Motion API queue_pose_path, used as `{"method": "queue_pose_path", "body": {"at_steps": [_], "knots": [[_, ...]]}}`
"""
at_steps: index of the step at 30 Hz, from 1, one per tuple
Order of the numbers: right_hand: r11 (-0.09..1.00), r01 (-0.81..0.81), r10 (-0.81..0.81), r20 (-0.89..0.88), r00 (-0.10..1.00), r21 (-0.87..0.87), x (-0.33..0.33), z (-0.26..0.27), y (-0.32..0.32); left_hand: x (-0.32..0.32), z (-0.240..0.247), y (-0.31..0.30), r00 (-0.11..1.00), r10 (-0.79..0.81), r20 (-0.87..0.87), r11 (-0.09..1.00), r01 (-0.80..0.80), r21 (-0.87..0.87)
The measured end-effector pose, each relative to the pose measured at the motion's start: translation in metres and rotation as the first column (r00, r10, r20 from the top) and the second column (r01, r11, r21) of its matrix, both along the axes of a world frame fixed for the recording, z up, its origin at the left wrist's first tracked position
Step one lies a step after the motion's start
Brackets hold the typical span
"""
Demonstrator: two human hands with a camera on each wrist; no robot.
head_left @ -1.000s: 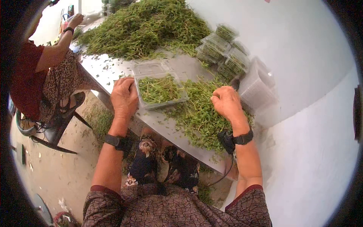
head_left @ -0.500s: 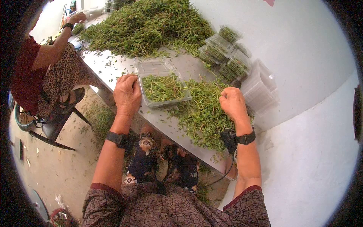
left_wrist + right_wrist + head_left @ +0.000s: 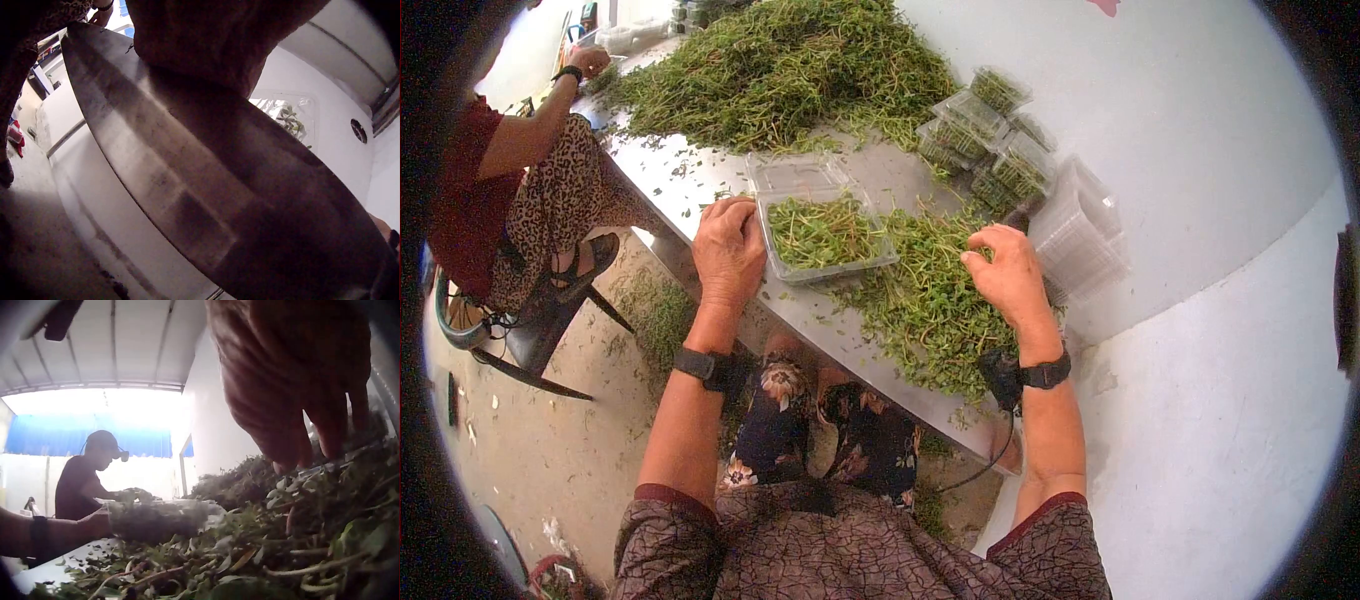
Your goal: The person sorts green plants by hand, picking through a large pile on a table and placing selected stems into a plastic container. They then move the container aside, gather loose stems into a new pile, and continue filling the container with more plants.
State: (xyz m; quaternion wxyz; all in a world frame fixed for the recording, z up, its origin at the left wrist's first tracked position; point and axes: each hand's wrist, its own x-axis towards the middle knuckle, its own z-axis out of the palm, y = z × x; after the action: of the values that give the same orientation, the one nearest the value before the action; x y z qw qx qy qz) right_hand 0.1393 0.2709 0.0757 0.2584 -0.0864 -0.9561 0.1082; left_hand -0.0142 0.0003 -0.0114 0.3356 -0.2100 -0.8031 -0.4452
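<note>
My left hand (image 3: 730, 250) grips the left edge of a clear plastic container (image 3: 845, 274) on the metal table. Green leafy sprigs (image 3: 825, 230) fill the container, and its hinged lid (image 3: 790, 175) lies back, away from me. To the container's right spreads a loose heap of the same sprigs (image 3: 930, 325). My right hand (image 3: 1010, 270) hovers low over that heap's right side, thumb and forefinger apart. In the right wrist view the fingers (image 3: 328, 434) point down with tips right at the leaves. Under the left palm, the left wrist view shows mostly dark tabletop (image 3: 181, 162).
A large mound of sprigs (image 3: 790, 80) covers the table's far part. Filled, closed boxes (image 3: 990, 140) are stacked by the wall, beside nested empty containers (image 3: 1080, 225). Another person (image 3: 475, 180) sits at the table's left side. Cut greens litter the floor (image 3: 650, 310).
My right thumb and fingers have parted, after being closer together over the heap. The left hand stays at the container. The other person's arm has lowered toward the table.
</note>
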Motion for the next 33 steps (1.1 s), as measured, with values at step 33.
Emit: {"method": "queue_pose_path", "body": {"at_steps": [33], "knots": [[0.829, -0.068, -0.08, -0.239, 0.968, -0.556, 0.002, 0.04, -0.009, 0.0, 0.0, 0.002, 1.0, -0.008, 0.014, 0.998, 0.007, 0.062]]}}
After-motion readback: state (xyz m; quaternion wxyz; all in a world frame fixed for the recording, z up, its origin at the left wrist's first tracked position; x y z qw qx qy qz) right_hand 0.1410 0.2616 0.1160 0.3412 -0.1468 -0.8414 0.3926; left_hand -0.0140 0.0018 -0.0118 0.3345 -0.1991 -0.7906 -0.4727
